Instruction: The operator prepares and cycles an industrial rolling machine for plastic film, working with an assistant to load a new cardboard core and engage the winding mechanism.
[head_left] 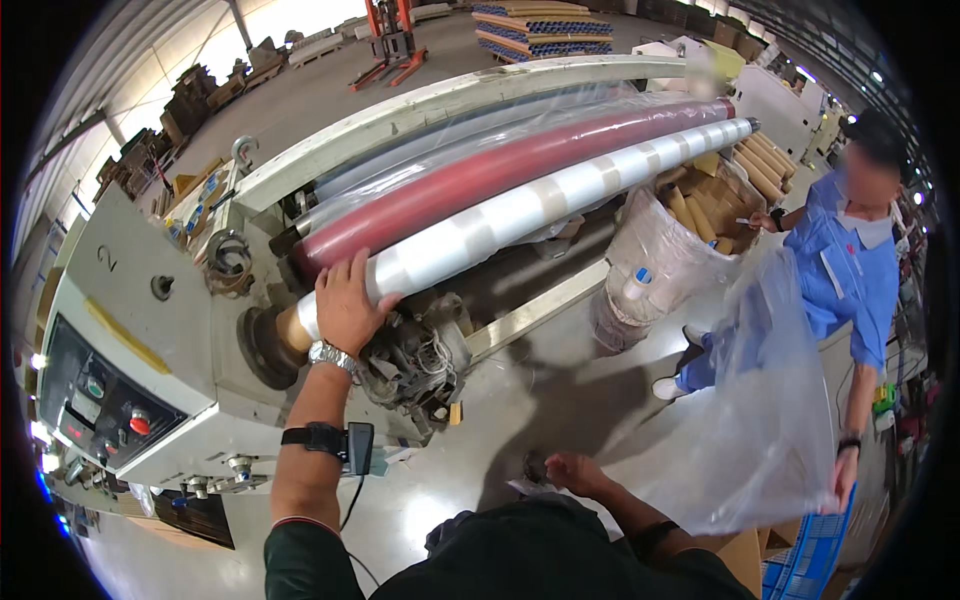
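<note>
Head view: the white roll (520,212) at twelve o'clock, likely heavy, stiff and slick and best held by its brown core (291,328), is touched at nine o'clock by the spread left grip (347,306), while the right grip's (580,473) state at five o'clock cannot be told.

The white film roll (522,212) looks smooth, satiny plastic; beyond it, the red roller (500,168) is glossy. Right: crinkled, translucent plastic sheet (750,420), matt cardboard tubes (765,167).
</note>
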